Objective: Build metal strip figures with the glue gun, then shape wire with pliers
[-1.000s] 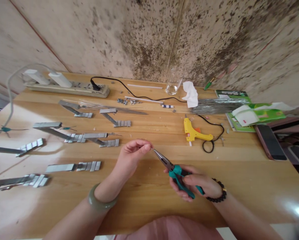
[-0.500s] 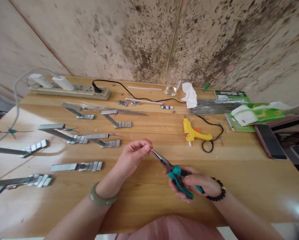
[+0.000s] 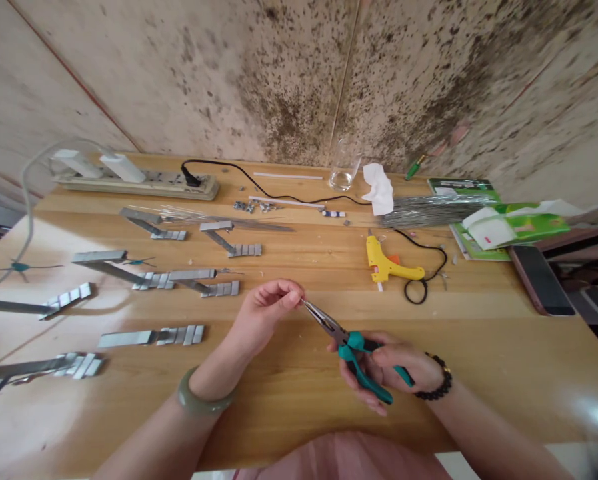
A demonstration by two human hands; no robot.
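Note:
My right hand [image 3: 386, 370] is wrapped round the teal handles of a pair of needle-nose pliers [image 3: 339, 333], whose tips point up and left. Just beyond those tips my left hand [image 3: 273, 307] is closed in a pinch of thumb and forefinger. A tiny thin piece shows between the pinch and the plier tips, too small to name. To the left lie several folded grey strip pieces [image 3: 181, 335] with ridged, segmented ends. Behind them is a spread of thin metal wires [image 3: 249, 223].
A yellow glue gun [image 3: 391, 267] with a black cord lies right of centre. Behind it are a glass [image 3: 341, 177], crumpled tissue [image 3: 379, 190] and a bundle of wires [image 3: 433, 211]. A phone [image 3: 541, 280] sits at the right edge, a power strip [image 3: 161, 185] at back left.
The pliers' handles have spread slightly, and my right hand has shifted a little down and right. My left hand keeps its pinch in nearly the same place.

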